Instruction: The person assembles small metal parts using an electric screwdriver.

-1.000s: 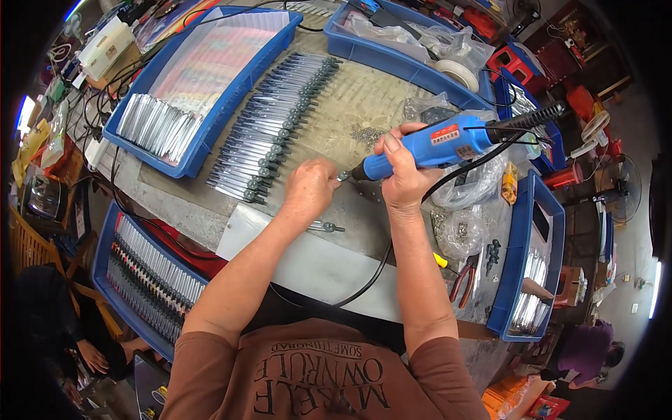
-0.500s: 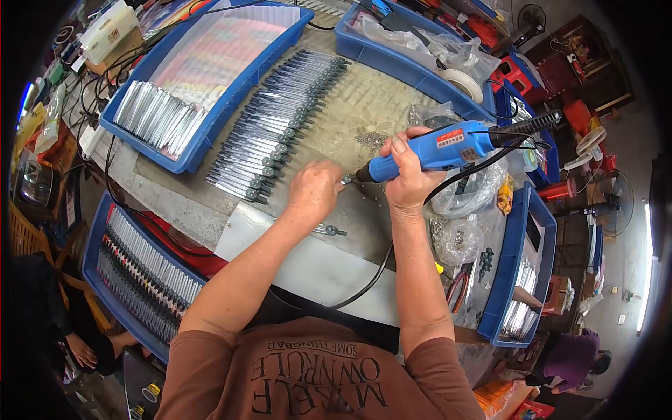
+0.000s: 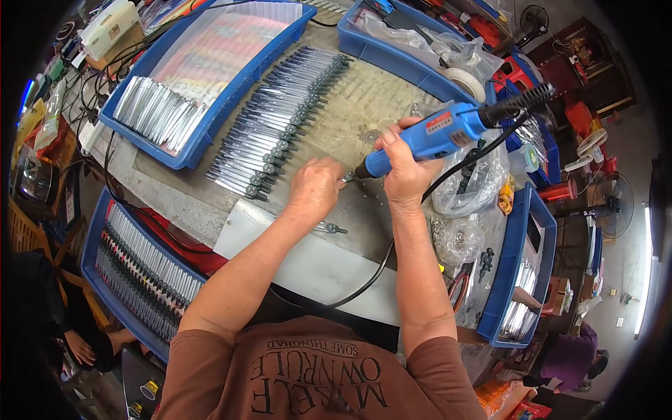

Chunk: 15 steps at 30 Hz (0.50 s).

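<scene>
My right hand (image 3: 406,175) is wrapped round a blue electric screwdriver (image 3: 437,133), its black nose pointing left and down. The nose meets a small metal part (image 3: 347,177) that sticks out from the pinched fingers of my left hand (image 3: 315,187); most of that part is hidden. Under my left wrist lies a metal rod with a dark fitting (image 3: 332,228), by the edge of a white sheet (image 3: 308,259). Beyond my left hand, many similar silver rods with dark ends (image 3: 280,119) lie side by side in a long row. Small screws (image 3: 368,134) are heaped behind the screwdriver tip.
A blue tray of silver rods (image 3: 203,150) stands left of the row, and another filled tray (image 3: 87,259) sits lower left. Blue trays also stand at the back (image 3: 392,61) and right (image 3: 495,308). The screwdriver's black cable (image 3: 378,269) loops between my arms.
The rear end of the screwdriver has swung slightly toward the left and its body has tilted. My left hand stays at the tip, nearly in the same place.
</scene>
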{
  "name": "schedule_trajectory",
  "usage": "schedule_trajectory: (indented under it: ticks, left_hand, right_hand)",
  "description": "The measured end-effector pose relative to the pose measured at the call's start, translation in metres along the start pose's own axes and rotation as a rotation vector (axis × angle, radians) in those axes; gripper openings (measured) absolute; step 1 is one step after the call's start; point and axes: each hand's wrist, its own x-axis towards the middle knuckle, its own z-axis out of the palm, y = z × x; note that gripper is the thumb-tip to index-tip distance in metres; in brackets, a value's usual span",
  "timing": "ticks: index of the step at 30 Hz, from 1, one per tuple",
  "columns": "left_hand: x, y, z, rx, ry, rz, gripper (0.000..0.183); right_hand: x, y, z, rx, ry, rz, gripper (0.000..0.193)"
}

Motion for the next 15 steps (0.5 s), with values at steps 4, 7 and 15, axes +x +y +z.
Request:
schedule_trajectory:
  ticks: [4,7,15]
  left_hand:
    - [0.002,-0.003,0.003,-0.009,0.025,0.017,0.011]
    - [0.002,-0.001,0.003,-0.008,0.054,0.033,0.011]
    - [-0.001,-0.004,0.006,-0.01,0.074,0.075,0.01]
  right_hand:
    - [0.006,0.013,0.01,-0.199,0.021,-0.087,0.022]
    - [0.011,0.017,0.015,-0.333,-0.041,-0.128,0.017]
    - [0.019,0.021,0.017,-0.448,-0.123,-0.081,0.02]
